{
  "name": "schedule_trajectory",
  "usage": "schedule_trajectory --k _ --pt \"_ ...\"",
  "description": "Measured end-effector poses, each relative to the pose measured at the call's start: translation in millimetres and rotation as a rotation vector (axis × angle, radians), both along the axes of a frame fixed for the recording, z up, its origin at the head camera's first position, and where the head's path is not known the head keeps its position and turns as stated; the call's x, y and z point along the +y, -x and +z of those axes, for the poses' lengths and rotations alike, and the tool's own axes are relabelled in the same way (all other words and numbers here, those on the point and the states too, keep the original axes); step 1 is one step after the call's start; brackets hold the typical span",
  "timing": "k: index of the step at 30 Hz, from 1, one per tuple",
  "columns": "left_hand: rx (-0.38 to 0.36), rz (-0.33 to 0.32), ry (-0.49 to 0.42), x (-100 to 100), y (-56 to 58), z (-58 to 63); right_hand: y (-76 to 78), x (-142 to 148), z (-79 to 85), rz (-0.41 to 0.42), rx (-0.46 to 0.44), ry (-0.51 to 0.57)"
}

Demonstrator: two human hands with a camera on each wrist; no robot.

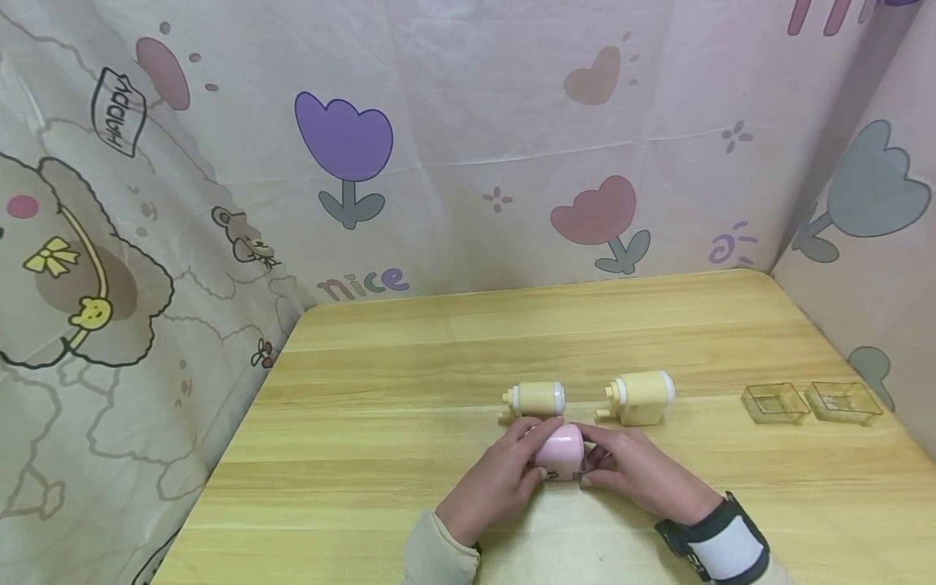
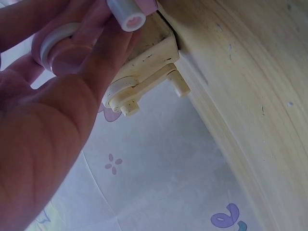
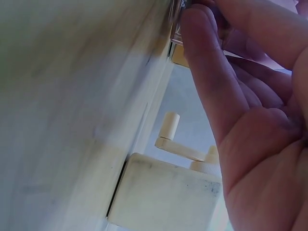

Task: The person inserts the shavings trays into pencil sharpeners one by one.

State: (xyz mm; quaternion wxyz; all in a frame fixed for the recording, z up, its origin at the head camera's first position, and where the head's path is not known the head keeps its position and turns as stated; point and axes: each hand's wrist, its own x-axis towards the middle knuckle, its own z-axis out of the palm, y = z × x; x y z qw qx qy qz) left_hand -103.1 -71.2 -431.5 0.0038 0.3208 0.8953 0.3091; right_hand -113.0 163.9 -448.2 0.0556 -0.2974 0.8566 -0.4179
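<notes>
Gripping a pink device [image 1: 561, 447] at the table's near side: left hand [image 1: 500, 471] curled round its left, right hand [image 1: 632, 467] pinching its right end. Contact with the wooden table [image 1: 329, 455] cannot be confirmed. Just beyond stand two cream crank units [image 1: 643, 402]; rightward, two transparent trays [image 1: 844, 418]; behind, printed curtain [image 1: 468, 106].

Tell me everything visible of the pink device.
The pink device looks plastic, with a rounded top and dark markings low on its near side. The left wrist view shows a white ring and a tubular white handle. The left hand grips one end; the right hand pinches at the other. It is upright on or just above the table.
</notes>
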Motion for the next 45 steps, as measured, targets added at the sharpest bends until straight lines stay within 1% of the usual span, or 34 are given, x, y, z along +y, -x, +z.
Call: schedule_trajectory --k 9,17,26,37,45 --pt "0.012 -0.007 0.008 0.2 0.7 -0.4 -0.7 -1.1 -1.1 0.0 0.011 0.016" --pt "0.014 -0.013 0.015 0.6 1.8 -0.1 -1.3 -1.0 -3.2 -0.043 0.032 -0.008" --pt "0.018 -0.002 0.019 0.4 1.5 0.0 -1.2 -1.4 -2.4 -0.036 0.043 0.006" --pt "0.016 0.0 0.014 0.6 1.9 -0.5 -1.2 -2.9 -2.1 -0.045 0.037 0.009" --pt "0.013 -0.004 0.01 0.0 1.0 0.2 -1.6 -5.3 -1.3 -0.021 -0.002 0.03"
